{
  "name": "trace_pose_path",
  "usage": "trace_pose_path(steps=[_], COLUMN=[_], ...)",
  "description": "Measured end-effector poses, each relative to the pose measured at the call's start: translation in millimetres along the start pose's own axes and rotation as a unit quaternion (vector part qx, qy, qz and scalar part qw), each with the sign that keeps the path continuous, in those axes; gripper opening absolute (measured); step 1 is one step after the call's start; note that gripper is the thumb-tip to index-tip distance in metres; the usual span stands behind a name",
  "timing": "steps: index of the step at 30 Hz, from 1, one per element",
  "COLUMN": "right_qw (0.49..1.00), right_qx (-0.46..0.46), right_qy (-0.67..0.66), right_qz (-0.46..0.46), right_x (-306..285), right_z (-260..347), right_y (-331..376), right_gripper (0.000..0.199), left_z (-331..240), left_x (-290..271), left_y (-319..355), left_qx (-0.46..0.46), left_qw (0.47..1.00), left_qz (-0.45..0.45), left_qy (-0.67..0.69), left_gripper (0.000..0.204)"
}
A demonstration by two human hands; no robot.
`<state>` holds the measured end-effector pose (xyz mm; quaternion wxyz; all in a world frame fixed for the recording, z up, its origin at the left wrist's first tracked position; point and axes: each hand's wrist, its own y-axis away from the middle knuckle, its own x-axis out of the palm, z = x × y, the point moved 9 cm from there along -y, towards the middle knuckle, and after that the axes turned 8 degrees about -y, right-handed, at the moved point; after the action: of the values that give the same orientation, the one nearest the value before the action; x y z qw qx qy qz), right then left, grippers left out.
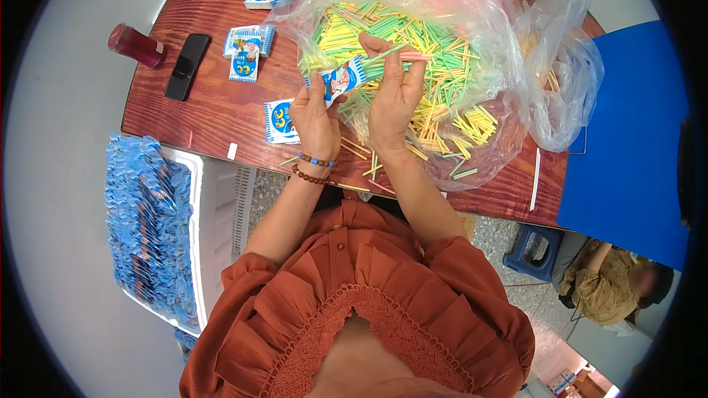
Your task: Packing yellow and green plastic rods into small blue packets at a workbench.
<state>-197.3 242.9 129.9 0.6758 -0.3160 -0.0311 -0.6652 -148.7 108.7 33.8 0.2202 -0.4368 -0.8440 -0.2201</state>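
My left hand (316,119) is closed on a blue-and-white packet (344,79), pinched near its left end and tilted over the table. My right hand (396,107) grips a small bunch of thin pink and green sticks (414,57), whose left ends are at the packet's right end. Whether they reach inside I cannot tell. Behind and below both hands, a heap of yellow, green and pink sticks (450,66) spreads over an open clear plastic bag (494,37). Another packet (280,121) lies on the table just left of my left hand.
On the red-brown wooden table (210,114) are more packets (247,51), a black phone (188,66) and a red bottle (137,46). A white foam box (198,250) full of blue packets stands at the left. Another person (608,280) sits at the lower right, beside a blue stool (532,250).
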Motion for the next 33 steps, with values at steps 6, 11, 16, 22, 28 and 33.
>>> trace_pose_path(steps=[6,11,16,22,28,33], right_qw=[1.000,0.999,0.997,0.988,0.996,0.974], right_qx=[-0.023,-0.011,0.007,0.092,0.032,0.085], right_qy=[-0.017,0.013,-0.053,-0.120,0.032,0.100], right_qz=[0.007,0.032,0.048,0.016,0.083,0.183], right_x=[3,12,14,9,16,34], right_z=[0,-4,-8,-12,-3,-5], right_y=[3,9,7,9,-6,-22], right_gripper=[0.013,0.015,0.020,0.024,0.038,0.057], left_z=[3,4,4,8,13,10], left_x=[4,8,13,17,23,33], left_y=[-1,-4,-9,-12,-18,-23], left_qx=[0.006,0.009,0.008,-0.001,-0.007,-0.032], left_qw=[1.000,0.999,0.998,0.997,0.993,0.982], left_qz=[0.010,0.026,0.031,0.046,0.073,0.100], left_qy=[0.014,0.041,0.062,0.067,0.087,0.154], left_gripper=[0.023,0.024,0.025,0.026,0.027,0.029])
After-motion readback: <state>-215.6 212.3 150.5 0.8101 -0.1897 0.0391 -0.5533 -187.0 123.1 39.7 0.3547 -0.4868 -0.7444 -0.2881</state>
